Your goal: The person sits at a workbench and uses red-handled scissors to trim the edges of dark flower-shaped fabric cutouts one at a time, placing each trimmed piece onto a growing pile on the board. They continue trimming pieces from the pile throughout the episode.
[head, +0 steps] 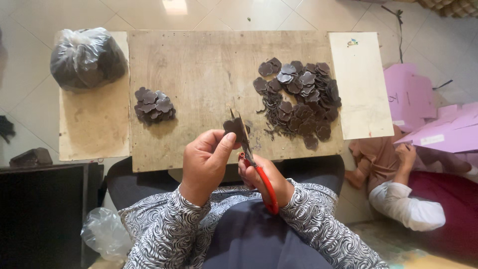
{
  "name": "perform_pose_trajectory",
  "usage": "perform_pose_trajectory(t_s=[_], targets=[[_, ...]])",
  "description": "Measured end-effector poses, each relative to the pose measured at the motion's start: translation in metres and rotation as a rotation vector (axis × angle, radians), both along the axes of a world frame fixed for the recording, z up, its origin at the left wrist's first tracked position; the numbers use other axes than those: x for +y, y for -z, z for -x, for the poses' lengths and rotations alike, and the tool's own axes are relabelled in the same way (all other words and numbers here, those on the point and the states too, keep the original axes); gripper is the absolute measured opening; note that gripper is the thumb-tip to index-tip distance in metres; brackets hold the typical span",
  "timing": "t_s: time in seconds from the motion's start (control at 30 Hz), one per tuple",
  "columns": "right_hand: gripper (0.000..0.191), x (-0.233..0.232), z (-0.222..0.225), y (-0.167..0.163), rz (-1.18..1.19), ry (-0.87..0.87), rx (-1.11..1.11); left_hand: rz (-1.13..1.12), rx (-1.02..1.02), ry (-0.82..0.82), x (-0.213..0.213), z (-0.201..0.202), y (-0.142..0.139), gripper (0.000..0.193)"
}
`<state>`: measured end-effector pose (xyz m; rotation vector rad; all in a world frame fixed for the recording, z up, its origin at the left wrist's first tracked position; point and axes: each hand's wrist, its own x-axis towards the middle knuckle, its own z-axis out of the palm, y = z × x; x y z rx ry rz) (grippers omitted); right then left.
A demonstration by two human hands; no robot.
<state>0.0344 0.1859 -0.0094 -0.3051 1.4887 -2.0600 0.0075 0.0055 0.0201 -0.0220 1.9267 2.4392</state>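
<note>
My left hand (205, 160) pinches a dark brown flower-shaped cutout (233, 126) between thumb and fingers. My right hand (264, 180) grips red-handled scissors (258, 175), whose blades point up and meet the cutout's right edge. Both hands hover over the near edge of a worn wooden board (209, 69). A large heap of the same brown cutouts (298, 97) with thin trimmings lies to the right of the hands. A smaller, neater pile of cutouts (153, 105) rests on the board's left part.
A tied clear plastic bag of dark pieces (85, 57) stands at the far left on a pale board (94, 129). A light panel (359, 84) lies at the right. Another person's arm (406, 204) and pink sheets (428, 114) are at the right. A crumpled plastic bag (104, 233) lies lower left.
</note>
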Motion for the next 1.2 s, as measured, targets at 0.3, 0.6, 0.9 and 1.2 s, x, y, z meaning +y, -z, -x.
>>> perform_pose_trajectory(t_s=[0.3, 0.6, 0.9, 1.2], targets=[[0.069, 0.0011, 0.0006, -0.0009, -0.101, -0.014, 0.098, 0.037, -0.038, 0.046, -0.0035, -0.0004, -0.0022, 0.017], [0.071, 0.0017, 0.0007, -0.0029, -0.096, -0.048, 0.067, -0.166, -0.036, 0.05, -0.0039, 0.0036, 0.0031, 0.01], [0.078, 0.0014, 0.0013, -0.0087, -0.116, -0.091, 0.133, -0.18, -0.159, 0.128, -0.0069, 0.0032, 0.0022, 0.011], [0.085, 0.0021, 0.0009, -0.0075, -0.114, -0.04, 0.154, -0.207, -0.213, 0.209, -0.0023, 0.0002, 0.0024, 0.014]])
